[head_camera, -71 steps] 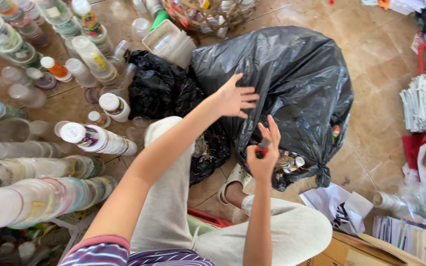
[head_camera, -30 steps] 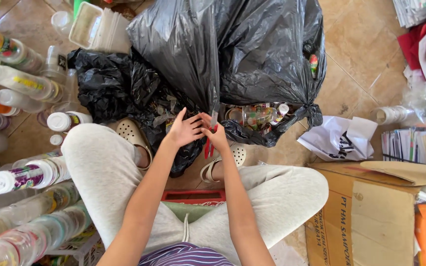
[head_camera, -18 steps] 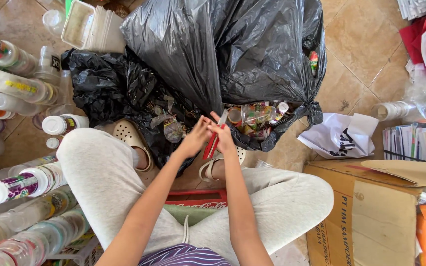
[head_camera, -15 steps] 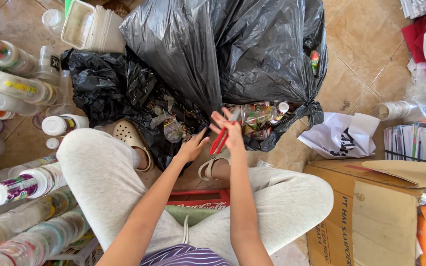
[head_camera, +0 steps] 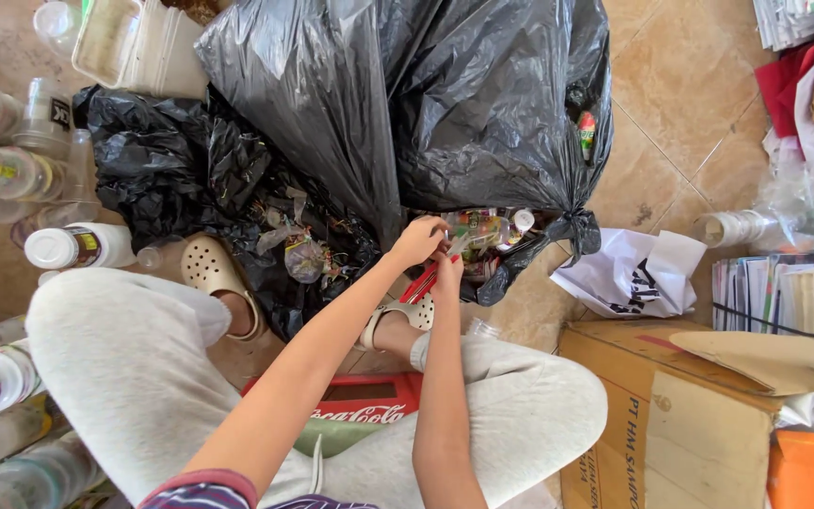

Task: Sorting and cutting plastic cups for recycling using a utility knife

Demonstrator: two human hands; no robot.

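A large full black rubbish bag (head_camera: pixel 445 104) stands on the tiled floor in front of me. It is torn open at the bottom, where plastic bottles (head_camera: pixel 487 226) show. My left hand (head_camera: pixel 418 241) pinches the bag's plastic at the edge of that opening. Just below it, my right hand (head_camera: pixel 445 271) is closed on a red-handled cutting tool (head_camera: pixel 418 286) that points down and left. Both hands hover above my foot in a beige clog (head_camera: pixel 398 320).
A crumpled empty black bag (head_camera: pixel 171 170) with scraps lies left of the full one. Plastic bottles (head_camera: pixel 73 247) and clear trays (head_camera: pixel 134 38) line the left side. A white plastic bag (head_camera: pixel 628 273), a cardboard box (head_camera: pixel 671 415) and stacked papers (head_camera: pixel 774 292) sit on the right. A red crate (head_camera: pixel 360 401) is under my legs.
My left hand has moved up and right from beside the tool to the bag's torn edge. My right hand has dropped slightly with the red tool.
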